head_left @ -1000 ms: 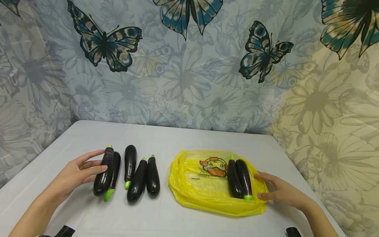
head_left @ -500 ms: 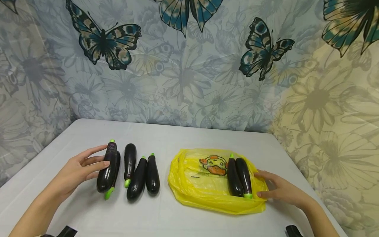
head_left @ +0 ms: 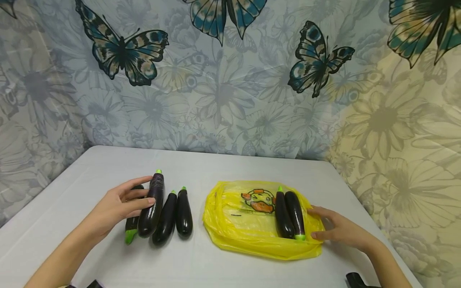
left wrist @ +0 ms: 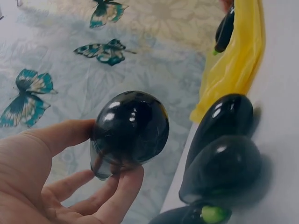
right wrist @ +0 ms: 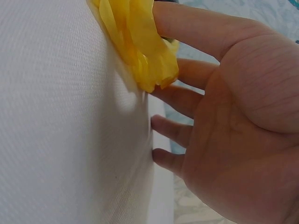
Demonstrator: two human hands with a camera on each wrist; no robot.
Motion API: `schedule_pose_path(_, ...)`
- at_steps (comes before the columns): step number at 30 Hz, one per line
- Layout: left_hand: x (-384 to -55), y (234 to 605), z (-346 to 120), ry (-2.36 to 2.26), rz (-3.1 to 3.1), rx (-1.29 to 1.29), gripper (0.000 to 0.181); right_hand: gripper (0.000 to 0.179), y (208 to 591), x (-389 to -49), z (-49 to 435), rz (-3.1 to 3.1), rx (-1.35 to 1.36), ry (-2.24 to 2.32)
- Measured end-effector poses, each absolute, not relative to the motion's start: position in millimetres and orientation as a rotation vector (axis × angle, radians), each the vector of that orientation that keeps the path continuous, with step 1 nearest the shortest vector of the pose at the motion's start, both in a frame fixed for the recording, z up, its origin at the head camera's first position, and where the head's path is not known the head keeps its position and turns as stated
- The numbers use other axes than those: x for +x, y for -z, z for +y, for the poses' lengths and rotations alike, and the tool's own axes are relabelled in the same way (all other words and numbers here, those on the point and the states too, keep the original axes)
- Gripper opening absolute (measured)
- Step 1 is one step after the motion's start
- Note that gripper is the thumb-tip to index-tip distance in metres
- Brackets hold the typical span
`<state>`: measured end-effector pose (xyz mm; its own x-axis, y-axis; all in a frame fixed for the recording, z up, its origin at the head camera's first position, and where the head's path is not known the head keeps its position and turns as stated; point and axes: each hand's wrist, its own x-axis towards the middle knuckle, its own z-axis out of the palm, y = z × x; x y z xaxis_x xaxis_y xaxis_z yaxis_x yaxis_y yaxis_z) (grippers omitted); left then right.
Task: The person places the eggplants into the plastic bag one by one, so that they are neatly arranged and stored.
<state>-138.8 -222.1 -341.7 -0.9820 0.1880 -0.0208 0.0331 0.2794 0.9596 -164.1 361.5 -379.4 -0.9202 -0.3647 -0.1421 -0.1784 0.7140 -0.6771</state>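
My left hand point(head_left: 117, 206) grips a glossy dark purple eggplant point(head_left: 151, 208) between thumb and fingers, raised off the table. In the left wrist view that eggplant point(left wrist: 133, 123) shows its round end, apart from the ones on the cloth. Two eggplants point(head_left: 165, 222) lie just right of it; one with a green cap point(head_left: 131, 235) is partly hidden behind my hand. A yellow plastic bag point(head_left: 230, 228) lies flattened at the right, with two eggplants point(head_left: 284, 218) side by side in its right part. My right hand point(head_left: 342, 230) pinches the bag's right edge with thumb and fingers.
A white cloth covers the table point(head_left: 216, 272). Behind it hangs a fabric backdrop point(head_left: 223, 100) with butterflies and flowers. A dark object point(head_left: 356, 280) shows at the bottom edge near my right forearm.
My left hand has carried its eggplant rightward, over from the left end of the row, and it now covers another eggplant. My right hand and the bag have stayed put.
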Motion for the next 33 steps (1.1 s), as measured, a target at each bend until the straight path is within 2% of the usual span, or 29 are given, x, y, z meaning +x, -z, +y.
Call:
schedule_pose_path(11, -149.5, 333.8, -181.0, -1.720, 2.382, 0.211, 0.073, 0.073, 378.9, -163.1, 360.2, 2.654, -0.408, 1.002)
schedule_pose_path(33, -164.7, 326.5, -100.4, -1.821, 2.221, 0.385, 0.070, 0.074, 379.1, -162.0, 361.8, 2.664, -0.430, 1.021)
